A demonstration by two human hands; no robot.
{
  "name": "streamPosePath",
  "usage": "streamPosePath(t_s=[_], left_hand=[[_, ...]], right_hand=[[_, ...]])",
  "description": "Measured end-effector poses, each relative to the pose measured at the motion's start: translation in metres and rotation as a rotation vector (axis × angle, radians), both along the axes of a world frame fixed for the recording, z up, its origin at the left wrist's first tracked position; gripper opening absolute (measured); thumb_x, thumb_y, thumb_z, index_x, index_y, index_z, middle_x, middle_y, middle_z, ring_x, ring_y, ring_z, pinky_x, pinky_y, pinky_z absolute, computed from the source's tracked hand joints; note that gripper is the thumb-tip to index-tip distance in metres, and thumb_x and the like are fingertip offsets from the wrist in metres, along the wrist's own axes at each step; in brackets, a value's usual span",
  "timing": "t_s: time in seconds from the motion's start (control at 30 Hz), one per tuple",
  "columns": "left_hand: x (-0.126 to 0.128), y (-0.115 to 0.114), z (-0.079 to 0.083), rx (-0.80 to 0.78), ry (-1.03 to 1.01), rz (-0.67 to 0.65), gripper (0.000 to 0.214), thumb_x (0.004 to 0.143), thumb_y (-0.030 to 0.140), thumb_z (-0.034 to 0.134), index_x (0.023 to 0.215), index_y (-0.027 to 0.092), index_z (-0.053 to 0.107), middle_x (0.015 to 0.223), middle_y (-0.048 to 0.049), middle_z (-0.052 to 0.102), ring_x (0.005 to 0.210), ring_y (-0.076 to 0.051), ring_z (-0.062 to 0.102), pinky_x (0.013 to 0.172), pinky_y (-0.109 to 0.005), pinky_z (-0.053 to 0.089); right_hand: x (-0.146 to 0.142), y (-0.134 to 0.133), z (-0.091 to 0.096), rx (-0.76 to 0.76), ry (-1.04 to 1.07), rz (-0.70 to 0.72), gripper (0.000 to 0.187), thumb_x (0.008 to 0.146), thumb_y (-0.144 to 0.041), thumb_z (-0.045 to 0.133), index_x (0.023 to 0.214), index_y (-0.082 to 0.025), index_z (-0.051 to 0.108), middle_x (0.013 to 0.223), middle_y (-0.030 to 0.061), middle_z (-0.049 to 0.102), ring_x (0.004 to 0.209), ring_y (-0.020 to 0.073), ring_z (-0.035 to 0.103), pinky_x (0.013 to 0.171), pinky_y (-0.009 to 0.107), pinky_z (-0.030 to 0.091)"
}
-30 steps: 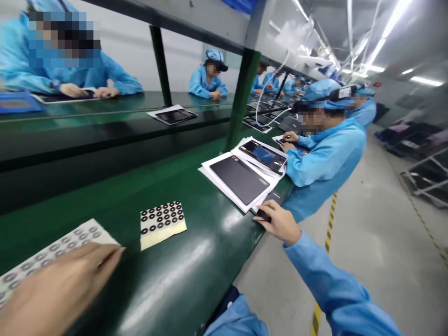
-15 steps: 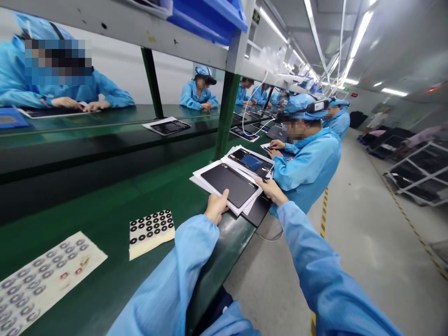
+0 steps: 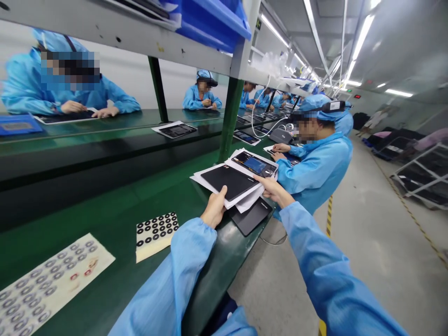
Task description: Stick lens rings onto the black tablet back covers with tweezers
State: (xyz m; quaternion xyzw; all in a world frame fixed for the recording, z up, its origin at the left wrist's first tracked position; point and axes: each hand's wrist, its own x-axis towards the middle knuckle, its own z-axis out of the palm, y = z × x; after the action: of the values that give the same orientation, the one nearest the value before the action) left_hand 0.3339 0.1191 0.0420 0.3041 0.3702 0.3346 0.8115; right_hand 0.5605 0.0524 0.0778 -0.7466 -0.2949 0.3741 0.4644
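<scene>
A black tablet back cover lies on white paper sheets, tilted slightly above the bench. My left hand grips the near edge of cover and paper, thumb on top and fingers hidden underneath. At the right corner, my right hand is closed on the same cover and sheets, its index finger stretched along the top. Just behind lies an opened tablet with its inner parts showing, on white paper. Below the raised sheets, a second black cover rests at the bench edge.
On the green bench lie a sheet of black ring stickers and a longer sheet of rings. A green post holds a shelf with a blue bin. A co-worker sits close on the right.
The cover and paper have been lifted and tilted, uncovering more of the second black cover beneath. My right hand has shifted slightly along the corner. The whole view has moved a little.
</scene>
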Motion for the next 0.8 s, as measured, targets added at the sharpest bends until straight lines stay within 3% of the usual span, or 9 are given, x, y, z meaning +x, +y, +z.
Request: streamPosePath(t_s=[0.17, 0.27, 0.33, 0.43, 0.53, 0.67, 0.73, 0.8], left_hand=[[0.005, 0.001, 0.011, -0.112, 0.003, 0.051, 0.039, 0.098, 0.037, 0.066, 0.131, 0.017, 0.061, 0.13, -0.011, 0.064, 0.109, -0.025, 0.067, 0.091, -0.046, 0.059], [0.004, 0.003, 0.015, -0.16, 0.001, 0.079, 0.04, 0.098, 0.038, 0.066, 0.132, 0.018, 0.06, 0.132, -0.0113, 0.063, 0.111, -0.025, 0.066, 0.092, -0.047, 0.059], [0.001, 0.005, 0.019, -0.185, 0.0, 0.075, 0.04, 0.098, 0.037, 0.066, 0.132, 0.018, 0.06, 0.132, -0.0112, 0.063, 0.11, -0.025, 0.066, 0.091, -0.047, 0.059], [-0.009, 0.006, 0.029, -0.195, -0.002, 0.046, 0.04, 0.098, 0.034, 0.066, 0.133, 0.017, 0.059, 0.129, -0.011, 0.064, 0.107, -0.024, 0.068, 0.088, -0.045, 0.061], [-0.028, -0.001, 0.046, -0.155, -0.041, 0.022, 0.041, 0.095, 0.021, 0.068, 0.134, 0.02, 0.057, 0.121, -0.0105, 0.068, 0.094, -0.024, 0.072, 0.082, -0.049, 0.063], [-0.084, -0.028, 0.073, -0.081, -0.155, 0.047, 0.037, 0.091, 0.015, 0.071, 0.126, 0.021, 0.062, 0.114, -0.0102, 0.073, 0.091, -0.024, 0.075, 0.086, -0.045, 0.064], [-0.136, -0.051, 0.08, -0.054, -0.161, 0.069, 0.037, 0.088, 0.02, 0.076, 0.124, 0.022, 0.067, 0.114, -0.0102, 0.075, 0.099, -0.027, 0.075, 0.091, -0.043, 0.063], [-0.201, -0.087, 0.079, -0.033, -0.038, 0.069, 0.05, 0.081, 0.034, 0.084, 0.129, 0.026, 0.068, 0.116, -0.0094, 0.077, 0.108, -0.033, 0.074, 0.094, -0.045, 0.063]], right_hand=[[-0.016, -0.021, -0.003, 0.053, -0.096, -0.07, 0.05, 0.088, -0.068, 0.067, 0.085, -0.021, 0.05, 0.047, -0.0112, 0.035, 0.04, 0.0058, 0.023, 0.04, 0.021, 0.016], [-0.033, -0.051, -0.008, 0.099, -0.164, -0.142, 0.054, 0.089, -0.074, 0.058, 0.095, -0.02, 0.056, 0.054, -0.0034, 0.054, 0.043, 0.0096, 0.035, 0.041, 0.022, 0.022], [-0.046, -0.072, -0.013, 0.092, -0.164, -0.152, 0.059, 0.092, -0.077, 0.048, 0.097, -0.019, 0.06, 0.064, 0.0046, 0.066, 0.042, 0.0103, 0.035, 0.039, 0.023, 0.022], [-0.066, -0.088, -0.021, 0.067, 0.062, -0.083, 0.061, 0.092, -0.077, 0.048, 0.095, -0.018, 0.062, 0.082, 0.0136, 0.076, 0.037, 0.0054, 0.021, 0.035, 0.023, 0.014], [-0.086, -0.083, -0.022, 0.229, 0.323, -0.107, 0.05, 0.084, -0.067, 0.071, 0.088, -0.02, 0.056, 0.077, 0.0071, 0.072, 0.039, 0.0018, 0.014, 0.034, 0.019, 0.01], [-0.126, -0.088, -0.024, 0.405, 0.355, -0.161, 0.058, 0.069, -0.055, 0.088, 0.074, -0.024, 0.04, 0.051, -0.0114, 0.037, 0.04, 0.0026, 0.013, 0.035, 0.017, 0.016], [-0.145, -0.109, -0.029, 0.381, 0.326, -0.07, 0.052, 0.068, -0.056, 0.088, 0.077, -0.025, 0.048, 0.049, -0.0127, 0.028, 0.039, 0.0046, 0.017, 0.037, 0.018, 0.022], [-0.153, -0.135, -0.035, 0.316, 0.149, 0.16, 0.049, 0.067, -0.061, 0.087, 0.092, -0.027, 0.063, 0.046, -0.0105, 0.033, 0.04, 0.0096, 0.031, 0.041, 0.023, 0.033]])
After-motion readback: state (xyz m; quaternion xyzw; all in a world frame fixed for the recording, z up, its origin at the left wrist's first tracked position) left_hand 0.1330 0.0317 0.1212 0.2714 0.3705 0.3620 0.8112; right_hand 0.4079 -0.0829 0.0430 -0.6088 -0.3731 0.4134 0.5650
